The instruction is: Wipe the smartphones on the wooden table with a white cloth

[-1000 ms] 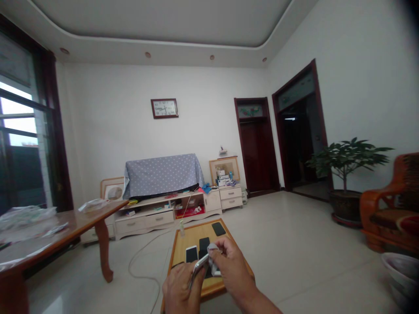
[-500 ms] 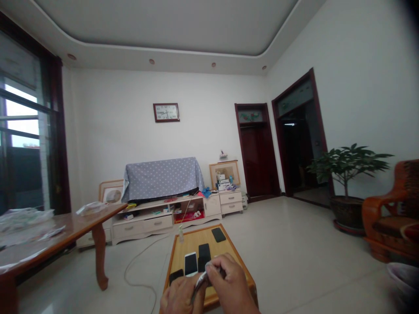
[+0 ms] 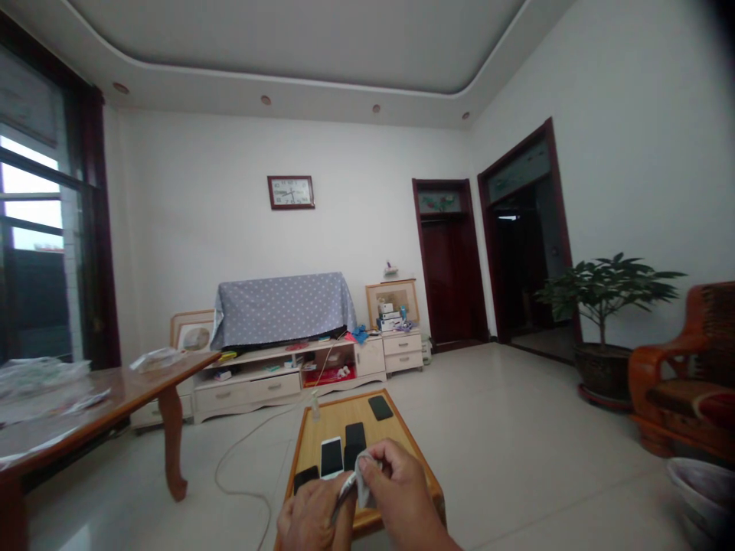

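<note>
Gripping a slim silver-edged phone (image 3: 346,490) in L hand (image 3: 313,514), wrapped round its lower part and tilted nearly edge-on to cam. Pinching a pale grey cloth (image 3: 364,480) btwn thumb & fingers of R hand (image 3: 399,486), up against the phone's top end. Both held over the near end of a low wooden table (image 3: 338,417) w/ raised rim. Laid out there beyond the hands: a white phone (image 3: 331,455) w/ dark screen, then just to its right a black phone (image 3: 354,436), w/ prob. another overlapping its near end. Also lying on top: a dark phone (image 3: 380,408) near the far right corner, & a black slab (image 3: 305,478) just beyond L hand. Standing near the far left corner: a small clear bottle (image 3: 315,407). Seen in bkgd: a white TV cabinet (image 3: 246,394), a polka-dot cover (image 3: 284,310), a wall clock (image 3: 291,193).
</note>
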Motion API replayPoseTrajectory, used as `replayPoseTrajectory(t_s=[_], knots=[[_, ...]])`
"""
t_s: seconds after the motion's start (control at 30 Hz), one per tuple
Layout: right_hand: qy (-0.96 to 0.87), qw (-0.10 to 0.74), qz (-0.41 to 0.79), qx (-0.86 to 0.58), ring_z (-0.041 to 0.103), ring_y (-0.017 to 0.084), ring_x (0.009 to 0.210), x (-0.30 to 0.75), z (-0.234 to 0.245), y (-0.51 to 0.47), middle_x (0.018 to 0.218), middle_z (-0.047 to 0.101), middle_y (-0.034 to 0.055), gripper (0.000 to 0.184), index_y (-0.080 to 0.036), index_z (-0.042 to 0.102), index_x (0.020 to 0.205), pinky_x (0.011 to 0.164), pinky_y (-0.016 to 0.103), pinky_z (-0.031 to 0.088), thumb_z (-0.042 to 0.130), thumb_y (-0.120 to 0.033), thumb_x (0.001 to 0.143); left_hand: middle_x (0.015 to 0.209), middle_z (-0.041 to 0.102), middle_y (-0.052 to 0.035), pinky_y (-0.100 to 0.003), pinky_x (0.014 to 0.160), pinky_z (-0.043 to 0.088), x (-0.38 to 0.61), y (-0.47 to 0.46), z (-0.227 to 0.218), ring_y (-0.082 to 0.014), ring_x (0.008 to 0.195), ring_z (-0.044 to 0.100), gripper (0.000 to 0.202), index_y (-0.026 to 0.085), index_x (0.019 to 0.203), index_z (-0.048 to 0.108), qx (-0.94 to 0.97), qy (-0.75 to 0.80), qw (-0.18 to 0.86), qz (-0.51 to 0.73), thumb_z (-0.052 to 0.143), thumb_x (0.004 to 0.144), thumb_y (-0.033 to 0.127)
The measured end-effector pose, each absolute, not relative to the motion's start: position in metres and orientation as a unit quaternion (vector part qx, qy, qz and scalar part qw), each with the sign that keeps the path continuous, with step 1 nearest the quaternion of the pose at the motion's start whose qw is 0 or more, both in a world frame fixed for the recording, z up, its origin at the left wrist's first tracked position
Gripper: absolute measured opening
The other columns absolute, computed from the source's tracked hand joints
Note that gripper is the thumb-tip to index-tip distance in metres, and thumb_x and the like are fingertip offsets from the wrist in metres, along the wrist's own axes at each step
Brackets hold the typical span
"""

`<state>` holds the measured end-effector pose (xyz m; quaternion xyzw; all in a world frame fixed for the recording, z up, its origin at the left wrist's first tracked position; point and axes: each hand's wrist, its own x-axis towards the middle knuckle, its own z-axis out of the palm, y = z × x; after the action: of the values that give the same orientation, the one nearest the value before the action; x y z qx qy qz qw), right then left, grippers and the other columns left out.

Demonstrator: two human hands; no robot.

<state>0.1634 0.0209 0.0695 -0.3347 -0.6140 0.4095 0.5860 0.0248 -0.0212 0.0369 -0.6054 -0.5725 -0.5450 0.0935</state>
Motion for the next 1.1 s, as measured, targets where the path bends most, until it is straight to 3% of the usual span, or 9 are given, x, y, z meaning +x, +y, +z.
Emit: replayPoseTrajectory(t_s=[0.1, 0.27, 0.5, 0.73, 0.97, 1.1], knots=[[-0.628, 0.585, 0.396, -0.326, 0.054, 0.015, 0.066, 0.16, 0.072, 0.012, 0.073, 0.061, 0.0016, 0.02, -0.018, 0.069, 0.076, 0.06, 0.024, 0.044, 0.067, -0.036, 0.083, 0.091, 0.077, -0.0036, -0.042, 0.092, 0.03, 0.026, -0.023, 0.037, -0.0296, 0.095, 0.061, 0.026, 0.038, 0.099, 0.078, -0.61, -0.573, 0.114, -0.536, 0.057, 0.085, 0.03], [-0.562, 0.604, 0.469, -0.314, 0.054, 0.014, 0.059, 0.162, 0.072, 0.021, 0.068, 0.06, -0.0003, 0.033, -0.017, 0.063, 0.082, 0.054, 0.023, 0.044, 0.07, -0.049, 0.082, 0.094, 0.078, -0.0034, -0.043, 0.093, 0.027, 0.027, -0.027, 0.04, -0.0305, 0.096, 0.061, 0.02, 0.039, 0.1, 0.078, -0.602, -0.577, 0.118, -0.539, 0.064, 0.085, 0.04], [-0.607, 0.577, 0.441, -0.323, 0.05, 0.013, 0.058, 0.158, 0.071, 0.005, 0.066, 0.056, -0.0027, 0.023, -0.018, 0.062, 0.079, 0.052, 0.023, 0.039, 0.068, -0.04, 0.083, 0.094, 0.077, -0.0026, -0.041, 0.09, 0.028, 0.02, -0.024, 0.031, -0.0292, 0.096, 0.062, 0.03, 0.038, 0.107, 0.076, -0.628, -0.574, 0.141, -0.506, 0.061, 0.084, 0.026], [-0.574, 0.599, 0.448, -0.332, 0.054, 0.014, 0.061, 0.167, 0.071, 0.018, 0.068, 0.061, 0.0, 0.032, -0.016, 0.062, 0.081, 0.056, 0.024, 0.043, 0.067, -0.047, 0.084, 0.096, 0.078, -0.0025, -0.042, 0.091, 0.028, 0.022, -0.029, 0.036, -0.0296, 0.097, 0.063, 0.021, 0.038, 0.104, 0.077, -0.622, -0.58, 0.129, -0.51, 0.067, 0.086, 0.039], [-0.572, 0.58, 0.508, -0.281, 0.05, 0.012, 0.057, 0.155, 0.071, 0.003, 0.067, 0.058, -0.003, 0.028, -0.018, 0.06, 0.082, 0.053, 0.022, 0.04, 0.071, -0.044, 0.082, 0.097, 0.077, -0.002, -0.039, 0.09, 0.032, 0.019, -0.028, 0.03, -0.0236, 0.099, 0.063, 0.024, 0.03, 0.101, 0.074, -0.638, -0.579, 0.166, -0.479, 0.054, 0.091, 0.022], [-0.541, 0.6, 0.512, -0.294, 0.053, 0.012, 0.058, 0.16, 0.064, 0.022, 0.067, 0.06, -0.0017, 0.036, -0.016, 0.061, 0.084, 0.055, 0.023, 0.042, 0.073, -0.049, 0.08, 0.099, 0.077, -0.0003, -0.041, 0.093, 0.03, 0.023, -0.032, 0.033, -0.0226, 0.1, 0.064, 0.02, 0.033, 0.106, 0.074, -0.623, -0.596, 0.191, -0.469, 0.058, 0.093, 0.03]])
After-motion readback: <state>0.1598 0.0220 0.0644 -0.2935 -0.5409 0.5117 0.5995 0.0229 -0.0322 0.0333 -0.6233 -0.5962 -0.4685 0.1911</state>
